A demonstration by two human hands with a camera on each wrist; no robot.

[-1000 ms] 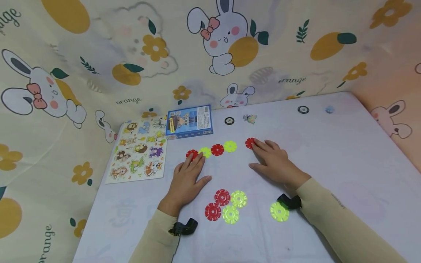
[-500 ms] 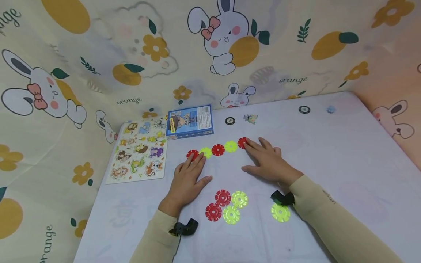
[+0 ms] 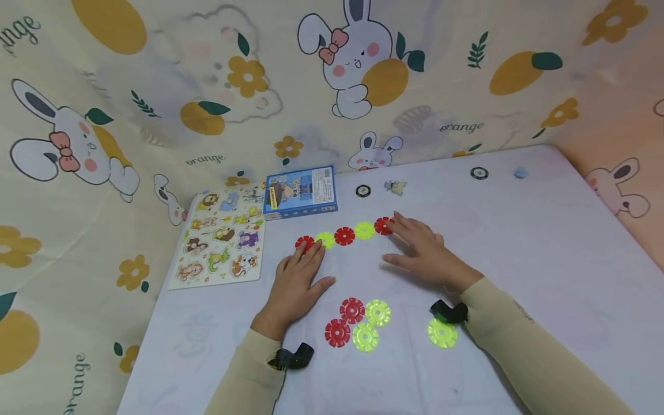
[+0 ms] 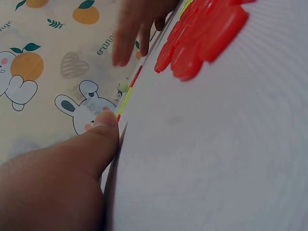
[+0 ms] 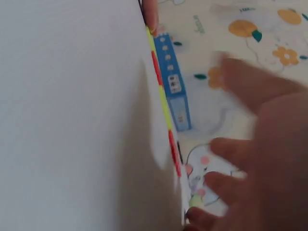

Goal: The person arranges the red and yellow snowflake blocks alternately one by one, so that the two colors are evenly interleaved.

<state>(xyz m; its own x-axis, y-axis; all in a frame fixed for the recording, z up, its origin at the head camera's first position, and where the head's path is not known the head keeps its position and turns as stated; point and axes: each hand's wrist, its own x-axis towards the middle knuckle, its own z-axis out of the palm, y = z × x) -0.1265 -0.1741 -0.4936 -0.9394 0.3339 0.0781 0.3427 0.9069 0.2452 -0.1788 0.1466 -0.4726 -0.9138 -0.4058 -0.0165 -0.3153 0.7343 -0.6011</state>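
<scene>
Five-piece wording aside, a row of notched plastic discs runs across the table in alternating red and yellow-green. My left hand [image 3: 293,288] lies flat, its fingertips on the leftmost red disc [image 3: 304,243] and the yellow-green disc [image 3: 326,240] beside it. A middle red disc [image 3: 344,236] and another yellow-green disc [image 3: 365,230] lie uncovered. At the row's right end is a red disc [image 3: 383,225]. My right hand [image 3: 427,253] has its spread fingers at that disc's right edge, holding nothing; whether they touch it, I cannot tell.
Nearer me lie red discs [image 3: 352,310] and yellow-green discs [image 3: 365,336] in a cluster. A lone yellow-green disc [image 3: 442,333] sits by the right wrist. Behind are an animal puzzle board [image 3: 215,242], a blue box [image 3: 301,192], black round pieces [image 3: 363,191] and a small figure [image 3: 396,187].
The rightmost red disc slid left to the end of the row under my right fingers. Those fingers then shifted slightly right, uncovering more of it. My left hand stayed put.
</scene>
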